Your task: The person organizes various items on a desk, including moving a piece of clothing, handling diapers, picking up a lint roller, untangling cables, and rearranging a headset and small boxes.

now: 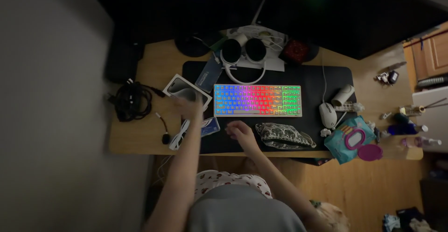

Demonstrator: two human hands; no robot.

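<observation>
My left hand is out over the left part of the desk, blurred with motion, hovering at the white box that lies tilted just off the left end of the black desk mat; because of the blur I cannot tell whether my fingers are spread, curled or already gripping the box, only that the hand overlaps its near corner. My right hand rests on the mat close to the front edge of the desk, fingers loosely curled and holding nothing, just left of the patterned pouch and below the backlit keyboard, which sits in the middle of the mat. Between my two hands, at the mat's front left corner, lies a small blue-and-white card-like packet, and to the left of it white sunglasses lie near the desk's front edge. A bundle of black cables sits at the left edge, well apart from my hands. White headphones lie beyond the keyboard toward the back edge, a white mouse lies to the right of the keyboard, and a blue pack of wipes lies at the front right. As I judge it, the work is at an early stage: the box is still flat on the desk, not lifted or opened as far as I can see, and everything else lies untouched.
</observation>
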